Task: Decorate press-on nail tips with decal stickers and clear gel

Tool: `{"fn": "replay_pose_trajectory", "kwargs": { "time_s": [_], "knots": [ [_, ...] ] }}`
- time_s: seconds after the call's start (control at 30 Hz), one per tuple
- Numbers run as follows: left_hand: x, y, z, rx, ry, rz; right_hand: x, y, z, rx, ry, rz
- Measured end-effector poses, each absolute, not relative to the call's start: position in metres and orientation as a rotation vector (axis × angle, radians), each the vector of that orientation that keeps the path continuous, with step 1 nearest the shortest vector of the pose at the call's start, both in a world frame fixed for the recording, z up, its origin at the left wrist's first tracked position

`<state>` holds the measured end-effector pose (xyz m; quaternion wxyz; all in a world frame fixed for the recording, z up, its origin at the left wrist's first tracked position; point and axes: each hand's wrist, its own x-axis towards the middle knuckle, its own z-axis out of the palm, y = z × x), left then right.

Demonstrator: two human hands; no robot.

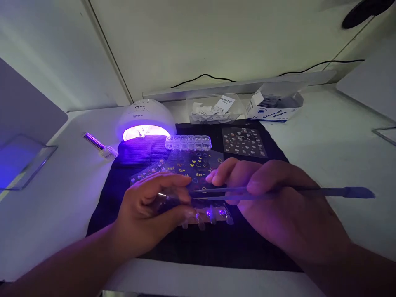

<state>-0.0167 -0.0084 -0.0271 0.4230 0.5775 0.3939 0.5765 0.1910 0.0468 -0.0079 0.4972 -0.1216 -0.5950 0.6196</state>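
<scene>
While in the right hand [280, 206], tweezers [321, 192] (long axis crosswise), tips leftward.

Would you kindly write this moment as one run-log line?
right hand: holds tweezers | left hand: near their tips, grip unclear | lamp: lit purple | nail tips: in a row

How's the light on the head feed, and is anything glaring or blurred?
Head view: dim, violet-tinted; the white plastic dome-shaped lamp glares at its opening; clear curved nail tips show violet glints; the slim dark tweezers in the bare right hand look soft-edged.
</scene>
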Motion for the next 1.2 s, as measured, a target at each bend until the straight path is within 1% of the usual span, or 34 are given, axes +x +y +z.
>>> {"fn": "replay_pose_trajectory", "kwargs": {
  "time_s": [0.13,0.3,0.47,0.73,1.2],
  "knots": [
    [-0.019,-0.006,-0.024,1.45,0.993,1.443,0.196,0.046,-0.008,-0.326,-1.51,1.401],
    [-0.024,-0.003,-0.022,1.665,1.078,1.494,0.197,0.046,-0.008,-0.33,-1.535,1.331],
    [-0.028,-0.001,-0.018,1.825,1.039,1.461,0.196,0.043,-0.011,-0.304,-1.615,1.292],
    [-0.031,0.0,-0.013,2.032,0.984,1.411,0.206,0.032,-0.014,-0.422,-1.705,1.163],
    [-0.032,0.0,-0.01,2.163,0.943,1.356,0.204,0.029,-0.011,-0.394,-1.793,1.176]
  ]
}}
